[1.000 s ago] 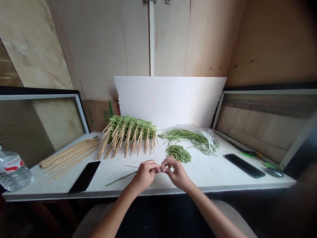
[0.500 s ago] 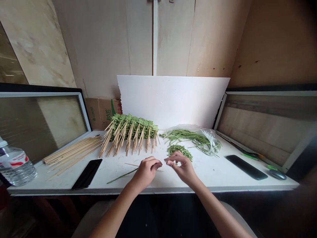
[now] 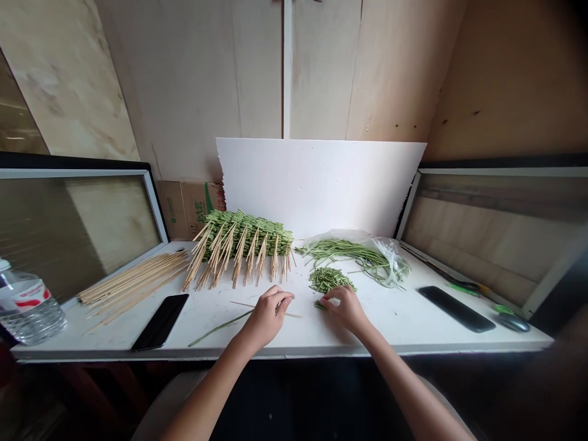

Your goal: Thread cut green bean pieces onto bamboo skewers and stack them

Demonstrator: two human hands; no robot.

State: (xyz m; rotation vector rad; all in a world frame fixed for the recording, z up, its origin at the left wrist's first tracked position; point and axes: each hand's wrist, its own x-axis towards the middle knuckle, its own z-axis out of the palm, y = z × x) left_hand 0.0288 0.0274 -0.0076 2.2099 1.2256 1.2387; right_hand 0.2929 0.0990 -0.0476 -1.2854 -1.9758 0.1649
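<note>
My left hand (image 3: 266,314) is closed in a pinch over a thin bamboo skewer (image 3: 290,315) and a long green bean stalk (image 3: 219,327) that trails left across the white table. My right hand (image 3: 345,307) rests on the table, its fingers pinching a short cut bean piece (image 3: 320,304) at the near edge of a small pile of cut bean pieces (image 3: 329,279). Behind the hands lies a row of finished skewers threaded with green bean pieces (image 3: 243,244). A clear plastic bag of long green beans (image 3: 358,254) sits behind the pile.
A bundle of bare bamboo skewers (image 3: 131,284) and a black phone (image 3: 160,321) lie at left, a water bottle (image 3: 27,308) at the far left edge. A black remote-like bar (image 3: 456,309), scissors (image 3: 462,286) and a mouse (image 3: 513,322) lie at right. A white foam board (image 3: 316,184) stands behind.
My hands were together in front of me, then parted. The right hand moved right and down to the cut bean pile. The left hand lowered toward the table with the skewer.
</note>
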